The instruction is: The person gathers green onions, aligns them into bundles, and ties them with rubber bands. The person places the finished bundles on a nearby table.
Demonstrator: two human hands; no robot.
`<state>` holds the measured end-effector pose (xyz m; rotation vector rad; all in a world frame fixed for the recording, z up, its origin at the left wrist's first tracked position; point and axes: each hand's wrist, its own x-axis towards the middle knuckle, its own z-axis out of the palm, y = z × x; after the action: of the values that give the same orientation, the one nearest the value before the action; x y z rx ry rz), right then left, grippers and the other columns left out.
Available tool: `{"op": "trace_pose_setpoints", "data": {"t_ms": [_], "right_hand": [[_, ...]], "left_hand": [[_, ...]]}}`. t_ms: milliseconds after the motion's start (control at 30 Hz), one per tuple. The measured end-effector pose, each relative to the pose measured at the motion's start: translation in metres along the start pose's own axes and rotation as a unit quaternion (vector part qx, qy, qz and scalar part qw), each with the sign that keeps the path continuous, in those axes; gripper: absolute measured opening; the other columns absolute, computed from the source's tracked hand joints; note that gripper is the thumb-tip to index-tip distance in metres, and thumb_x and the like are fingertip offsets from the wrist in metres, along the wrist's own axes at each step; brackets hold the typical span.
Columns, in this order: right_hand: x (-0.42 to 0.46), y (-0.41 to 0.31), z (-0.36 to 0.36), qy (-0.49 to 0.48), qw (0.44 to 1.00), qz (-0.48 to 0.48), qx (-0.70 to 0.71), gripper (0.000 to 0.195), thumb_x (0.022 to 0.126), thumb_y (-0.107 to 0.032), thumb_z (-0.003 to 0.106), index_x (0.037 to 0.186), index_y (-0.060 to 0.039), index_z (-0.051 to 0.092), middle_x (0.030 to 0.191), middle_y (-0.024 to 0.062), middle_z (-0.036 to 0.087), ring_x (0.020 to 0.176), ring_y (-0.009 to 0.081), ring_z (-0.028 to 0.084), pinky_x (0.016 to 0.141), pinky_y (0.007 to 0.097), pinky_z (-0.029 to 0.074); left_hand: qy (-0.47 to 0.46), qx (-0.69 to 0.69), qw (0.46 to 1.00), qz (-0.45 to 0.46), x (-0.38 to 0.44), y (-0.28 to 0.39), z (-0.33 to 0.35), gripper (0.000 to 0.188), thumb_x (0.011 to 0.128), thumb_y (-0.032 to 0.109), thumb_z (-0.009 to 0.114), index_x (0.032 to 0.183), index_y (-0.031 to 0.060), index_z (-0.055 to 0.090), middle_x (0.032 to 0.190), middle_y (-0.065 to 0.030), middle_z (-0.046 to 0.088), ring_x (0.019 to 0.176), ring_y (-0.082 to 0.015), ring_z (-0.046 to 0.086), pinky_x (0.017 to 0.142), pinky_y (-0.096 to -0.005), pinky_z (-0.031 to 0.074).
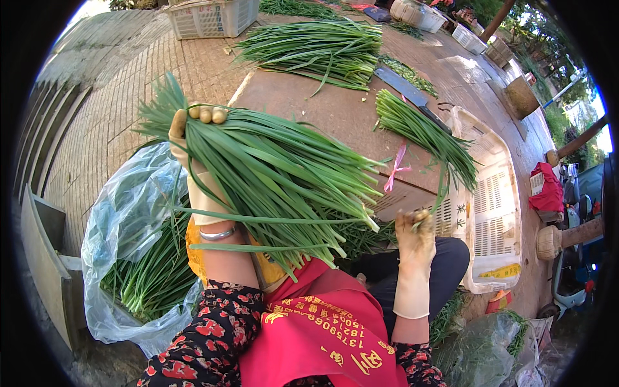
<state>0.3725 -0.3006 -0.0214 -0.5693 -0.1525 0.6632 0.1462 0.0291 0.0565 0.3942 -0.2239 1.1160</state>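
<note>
My left hand [198,118], in a pale rubber glove, grips a big bunch of long green garlic chives [280,164] near its leafy end; the pale cut ends fan out to the right. My right hand [416,232], gloved and soiled at the fingers, is raised right of those ends; a thin green leaf rises from its fingertips. Whether it grips more is unclear. A smaller chive bundle [425,130] lies on the board [300,99] at the right, beside a cleaver [401,87] and a pink tie [397,167]. A large chive pile [314,51] rests at the board's far side.
At the left stands an open clear plastic bag [130,193] with more chives. A white plastic crate [493,213] stands at the right, another crate [210,19] at the far left. A concrete block [46,261] lies at the left edge. Wooden posts and parked scooters are far right.
</note>
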Motion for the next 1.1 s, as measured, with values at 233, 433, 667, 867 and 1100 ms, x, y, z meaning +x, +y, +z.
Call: {"op": "trace_pose_setpoints", "data": {"t_ms": [233, 433, 667, 867, 1100], "right_hand": [[-0.042, 0.016, 0.047, -0.014, 0.682, 0.209, -0.701, 0.043, 0.089, -0.036, 0.064, 0.112, -0.0001, 0.065, 0.101, 0.0131, 0.07, 0.094, 0.0178, 0.066, 0.085, 0.0303, 0.05], [-0.004, 0.021, 0.088, -0.113, 0.936, 0.102, -0.316, 0.022, 0.091, -0.018, 0.064, 0.104, -0.0004, 0.067, 0.105, 0.0109, 0.068, 0.096, 0.0179, 0.065, 0.087, 0.0358, 0.053], [-0.001, 0.025, 0.061, -0.009, 0.968, 0.067, -0.243, 0.014, 0.089, -0.012, 0.066, 0.098, -0.0014, 0.066, 0.088, 0.0042, 0.065, 0.077, 0.0123, 0.06, 0.078, 0.0331, 0.054], [-0.026, 0.023, 0.03, -0.014, 0.958, 0.212, -0.192, 0.032, 0.09, -0.023, 0.066, 0.113, -0.0019, 0.058, 0.105, 0.009, 0.062, 0.09, 0.0191, 0.06, 0.088, 0.0399, 0.05], [-0.006, 0.044, 0.09, -0.093, 0.973, 0.197, -0.074, 0.025, 0.092, -0.028, 0.061, 0.091, -0.0037, 0.063, 0.089, 0.0066, 0.063, 0.092, 0.0216, 0.057, 0.095, 0.041, 0.041]], "left_hand": [[-0.103, 0.045, 0.993, 0.021, 0.007, -0.002, -0.001, 0.026, 0.09, 0.028, 0.052, 0.086, 0.0053, 0.063, 0.082, -0.0108, 0.064, 0.083, -0.0272, 0.059, 0.079, -0.0394, 0.047], [-0.111, 0.044, 0.993, 0.008, 0.007, -0.004, -0.002, 0.029, 0.09, 0.031, 0.052, 0.085, 0.0055, 0.064, 0.082, -0.0098, 0.065, 0.084, -0.0284, 0.06, 0.077, -0.0418, 0.048], [-0.093, 0.067, 0.993, 0.015, 0.005, 0.0, -0.008, 0.029, 0.091, 0.031, 0.05, 0.087, 0.0052, 0.063, 0.082, -0.0109, 0.065, 0.084, -0.0298, 0.06, 0.078, -0.0428, 0.048], [-0.05, 0.05, 0.997, 0.034, 0.005, -0.004, -0.004, 0.027, 0.09, 0.03, 0.052, 0.085, 0.0049, 0.062, 0.081, -0.0115, 0.062, 0.084, -0.0305, 0.06, 0.078, -0.0422, 0.048], [-0.044, 0.056, 0.997, 0.02, 0.0, -0.007, 0.003, 0.025, 0.089, 0.029, 0.053, 0.084, 0.0051, 0.061, 0.08, -0.0108, 0.061, 0.083, -0.0299, 0.059, 0.079, -0.0418, 0.048]]}}
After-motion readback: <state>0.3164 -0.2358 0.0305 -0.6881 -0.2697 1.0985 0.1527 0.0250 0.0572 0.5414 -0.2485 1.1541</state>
